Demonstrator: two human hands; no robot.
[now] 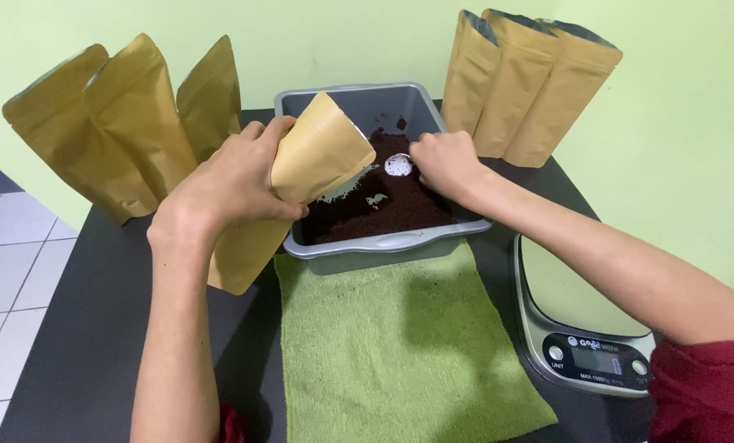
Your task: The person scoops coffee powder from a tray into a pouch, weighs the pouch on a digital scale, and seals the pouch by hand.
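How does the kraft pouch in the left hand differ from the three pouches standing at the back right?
The tan kraft paper pouch in the left hand is tilted over the grey plastic tub; the three tan pouches at the back right stand upright against the wall. The first is gripped, the others untouched. All are the same colour and open-topped.

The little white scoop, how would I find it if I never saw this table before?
Start at the grey tub in the middle of the dark table, above the green cloth. It holds dark brown grounds. The white scoop lies in the grounds, at the fingertips of the right hand; it is the only small, round, white thing there, unlike the tan pouch in the left hand.
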